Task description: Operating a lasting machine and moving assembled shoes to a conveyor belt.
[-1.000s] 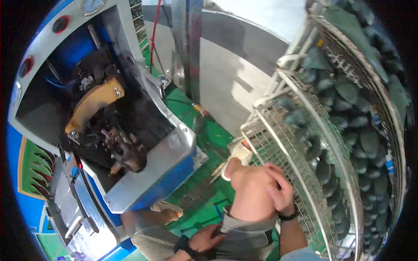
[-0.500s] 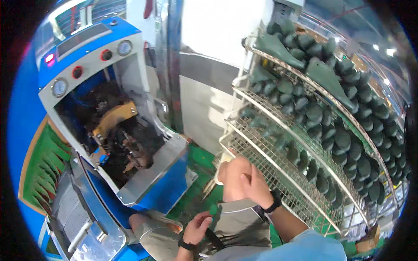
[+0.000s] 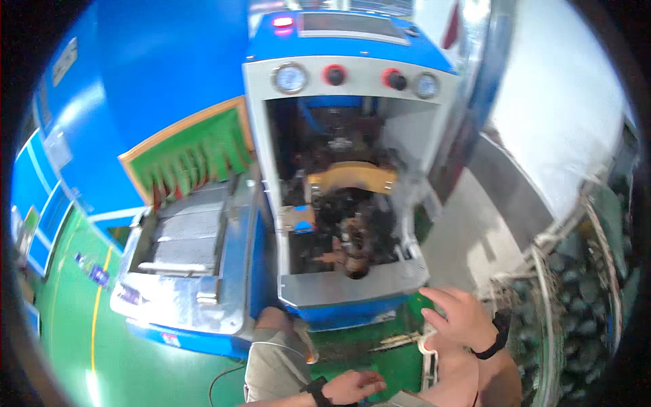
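My right hand is raised at my right knee, near the front right corner of a blue and grey machine. Its thumb and fingers are apart and nothing is in them. Low in the middle, my left hand hovers above my lap, fingers loosely bent and a little blurred, with no object visible in it. Inside the machine's open bay are a curved yellow-brown pad and a dark metal fixture.
Left of the machine stands a metal-topped conveyor unit with a green fringed curtain. A wire rack with dark green shoe lasts is at the right. A bottle lies on the green floor.
My view has swung left, from the rack toward the machine and conveyor unit. My right hand has lifted off my knee with its fingers spread. My left hand stays low over my lap.
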Available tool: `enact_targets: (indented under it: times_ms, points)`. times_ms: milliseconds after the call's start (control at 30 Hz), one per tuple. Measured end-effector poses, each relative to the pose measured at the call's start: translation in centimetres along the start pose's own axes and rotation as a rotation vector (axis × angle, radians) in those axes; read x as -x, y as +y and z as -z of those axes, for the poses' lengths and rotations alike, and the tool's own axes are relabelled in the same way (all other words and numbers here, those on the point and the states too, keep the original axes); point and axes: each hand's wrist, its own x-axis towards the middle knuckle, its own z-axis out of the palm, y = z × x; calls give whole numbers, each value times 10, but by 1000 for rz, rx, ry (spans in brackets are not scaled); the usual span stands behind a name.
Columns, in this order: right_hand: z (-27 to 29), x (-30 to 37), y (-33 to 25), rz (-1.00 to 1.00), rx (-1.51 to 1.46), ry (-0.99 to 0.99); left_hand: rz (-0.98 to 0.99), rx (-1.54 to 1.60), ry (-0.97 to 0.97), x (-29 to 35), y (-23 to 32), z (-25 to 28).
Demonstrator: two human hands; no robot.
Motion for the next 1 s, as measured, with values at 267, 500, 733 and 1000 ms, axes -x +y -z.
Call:
enact_targets:
  times_ms: [267,500,733,1000]
  points:
    - [-170,39,164,38,37,-1187,138,-43,43,-66,-109,-79]
    - [-141,-5,135,-120,-160,-731,258,-210,-104,-121,-214,-107]
    - [-131,-11,145,-311,131,-988,356,-130,-36,-141,-239,-91]
    - [-161,-1,169,-323,182,-991,362,-84,241,-129,-217,-83]
